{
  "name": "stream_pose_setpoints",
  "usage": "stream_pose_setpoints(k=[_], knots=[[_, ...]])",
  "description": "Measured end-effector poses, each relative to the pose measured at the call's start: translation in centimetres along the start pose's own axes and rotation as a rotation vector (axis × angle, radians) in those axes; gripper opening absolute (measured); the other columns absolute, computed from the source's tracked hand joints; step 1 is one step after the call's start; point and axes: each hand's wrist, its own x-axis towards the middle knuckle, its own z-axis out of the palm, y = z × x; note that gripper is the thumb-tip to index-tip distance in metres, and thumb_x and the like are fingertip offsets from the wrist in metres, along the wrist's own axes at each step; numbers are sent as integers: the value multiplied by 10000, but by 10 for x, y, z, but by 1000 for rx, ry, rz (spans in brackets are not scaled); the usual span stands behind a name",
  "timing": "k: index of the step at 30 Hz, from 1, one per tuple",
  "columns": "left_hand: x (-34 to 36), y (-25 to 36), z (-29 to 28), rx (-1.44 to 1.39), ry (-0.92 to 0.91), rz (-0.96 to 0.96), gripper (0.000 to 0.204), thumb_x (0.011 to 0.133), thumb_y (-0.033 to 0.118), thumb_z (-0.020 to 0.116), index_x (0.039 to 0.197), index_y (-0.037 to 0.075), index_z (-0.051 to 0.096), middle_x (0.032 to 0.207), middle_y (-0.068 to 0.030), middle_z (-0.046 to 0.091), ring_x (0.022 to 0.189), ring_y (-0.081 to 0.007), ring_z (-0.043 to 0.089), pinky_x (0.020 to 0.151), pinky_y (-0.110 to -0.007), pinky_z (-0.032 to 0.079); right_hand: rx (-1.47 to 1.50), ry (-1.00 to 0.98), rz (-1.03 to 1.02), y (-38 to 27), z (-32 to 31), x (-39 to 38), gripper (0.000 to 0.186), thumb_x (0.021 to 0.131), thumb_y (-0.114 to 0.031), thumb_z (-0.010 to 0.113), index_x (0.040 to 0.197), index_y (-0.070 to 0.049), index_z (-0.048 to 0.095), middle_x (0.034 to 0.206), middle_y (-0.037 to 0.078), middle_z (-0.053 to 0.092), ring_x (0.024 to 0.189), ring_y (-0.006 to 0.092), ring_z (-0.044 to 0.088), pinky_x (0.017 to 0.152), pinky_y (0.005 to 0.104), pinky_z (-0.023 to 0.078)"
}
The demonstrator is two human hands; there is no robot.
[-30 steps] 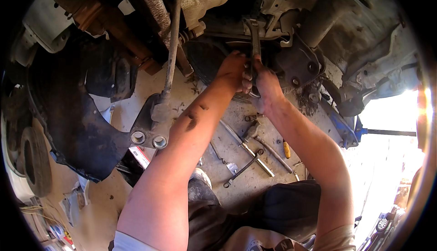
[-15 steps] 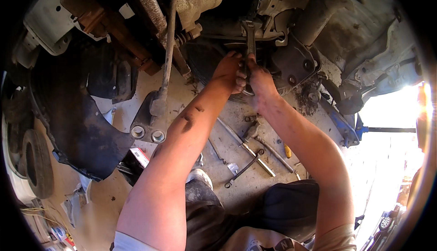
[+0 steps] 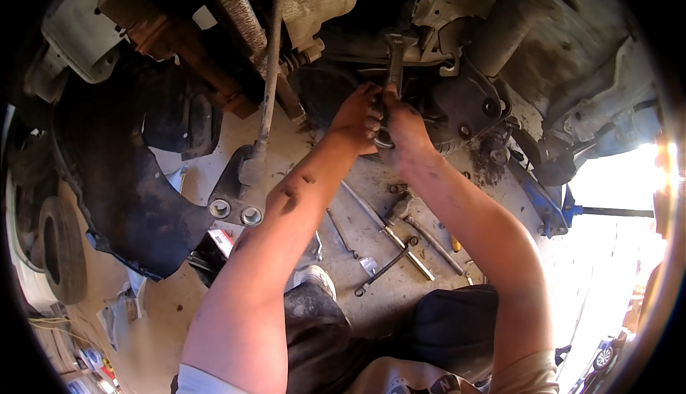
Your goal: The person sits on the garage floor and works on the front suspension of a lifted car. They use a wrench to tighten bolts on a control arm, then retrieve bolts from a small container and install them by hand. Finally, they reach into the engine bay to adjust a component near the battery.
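A long metal wrench point(image 3: 396, 65) stands nearly upright in front of me, its upper end against the vehicle's dark underside parts. My right hand point(image 3: 407, 124) is closed around its lower handle, the thumb lying up along the shaft. My left hand point(image 3: 357, 117) is closed too, its fingers curled against the handle from the left side. Below the fists a shiny ring end point(image 3: 384, 139) of the wrench shows. Most of the handle is covered by my fingers, and shadow hides what the upper end sits on.
Overhead are a hanging rod point(image 3: 270, 72) with a two-holed bracket point(image 3: 236, 205), a rusty part point(image 3: 179, 44) and a right-hand bracket point(image 3: 468, 101). On the floor lie a hammer point(image 3: 429, 237), a long bar point(image 3: 386, 230) and a black wrench point(image 3: 386, 269). A blue jack point(image 3: 547, 205) stands right, a tyre point(image 3: 63, 251) left.
My view has shifted slightly. Both hands and the wrench's lower end have moved a little left against the vehicle parts, still gripping.
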Motion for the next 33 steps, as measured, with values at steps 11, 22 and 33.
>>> stream_pose_setpoints(k=[11,22,33], knots=[[-32,20,-2,644,527,360,475,896,406,558,1103,-19,611,991,-195,656,881,-310,647,774,-377,508,303,-107,308,-16,-4,-9,313,1033,-385,414,955,-93,495,643,-15,404,546,126,403,555,276,402],[-49,36,64,195,347,-102,853,808,719,441,1216,-20,558,997,-226,606,765,-250,596,625,-335,462,25,-126,346,-24,-22,-4,318,1028,-415,412,893,-145,511,606,-61,358,495,68,324,491,236,311],[-40,15,95,103,554,-37,658,859,585,428,1021,-27,607,808,-172,628,565,-233,586,479,-334,445,-45,-216,439,-34,-57,7,381,1027,-386,371,773,-136,505,501,-66,365,412,70,363,434,226,335]])
